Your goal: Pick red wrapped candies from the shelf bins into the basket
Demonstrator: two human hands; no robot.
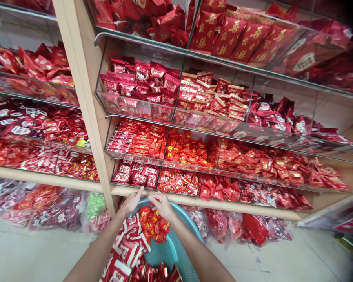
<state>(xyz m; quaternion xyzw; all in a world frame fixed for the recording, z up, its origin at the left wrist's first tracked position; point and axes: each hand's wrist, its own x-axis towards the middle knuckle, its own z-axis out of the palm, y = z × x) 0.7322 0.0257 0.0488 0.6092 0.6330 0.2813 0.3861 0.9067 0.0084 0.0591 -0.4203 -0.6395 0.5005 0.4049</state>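
Note:
A teal plastic basket point(184, 217) stands in front of me, below the shelves. Inside it, red-and-white wrapped packets point(128, 239) fill the left side, and small orange-red wrapped candies point(154, 226) lie heaped toward the back. Shiny dark-red packets point(153, 272) are at its near side. My left hand point(133, 202) is at the basket's back left rim, fingers stretched out, with nothing visible in it. Over the orange-red candies, my right hand point(162, 206) has its fingers bent together; whatever is between them is too small to make out.
Glass-fronted shelves point(129, 158) ahead hold red packets sorted in compartments. A wooden upright point(86, 102) separates them from more shelves at left. Clear bags of packets point(57, 207) lie on the tiled floor point(38, 250) under the shelves, with more bags point(223, 223) at right.

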